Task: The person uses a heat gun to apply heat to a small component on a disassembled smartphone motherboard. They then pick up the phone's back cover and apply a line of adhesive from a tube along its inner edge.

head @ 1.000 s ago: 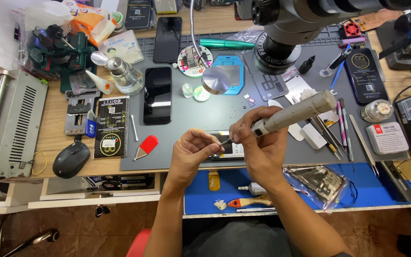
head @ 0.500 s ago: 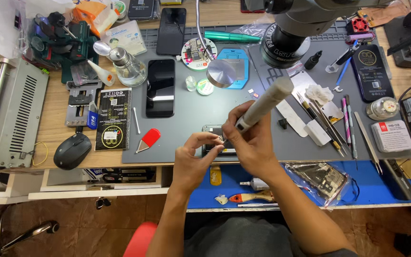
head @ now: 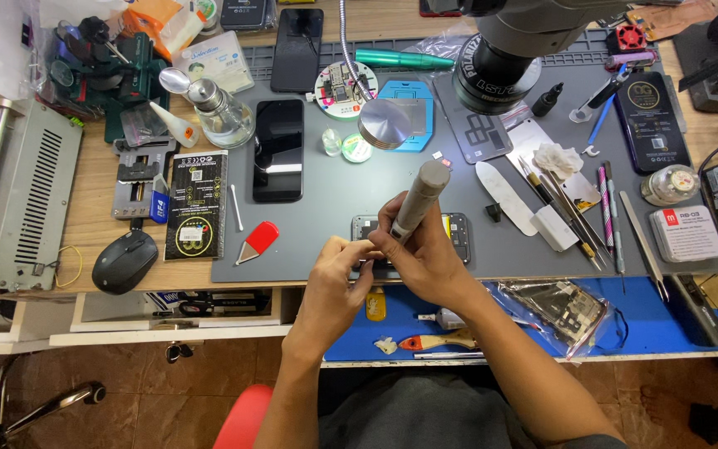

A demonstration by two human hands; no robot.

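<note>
A: Take the mat (head: pixel 326 224) as the landmark and go left to right. What sits where?

B: Off its left edge, a mouse (head: pixel 125 260) on the tabletop (head: pixel 93 187). On the mat's left part, a dark phone (head: pixel 278 161) lies face up, with a red pick (head: pixel 258 240) below it. At the mat's front middle lies the opened phone (head: pixel 457 231), partly hidden by both hands.

A: And the hands?

B: The left hand (head: pixel 336 278) has its fingers curled onto the opened phone's near edge, pinching or steadying it; I cannot tell whether anything small is between the fingertips. The right hand (head: pixel 422 249) has its grip closed around a grey driver (head: pixel 419 199), shaft tilted up and away, tip down at the phone.

A: Which step, would you say?

B: Likely working a screw or small part inside the opened phone. Any next move calls for a steady frame and a seated tip. Right of the hands, tweezers (head: pixel 575 212) lie on the mat.
</note>
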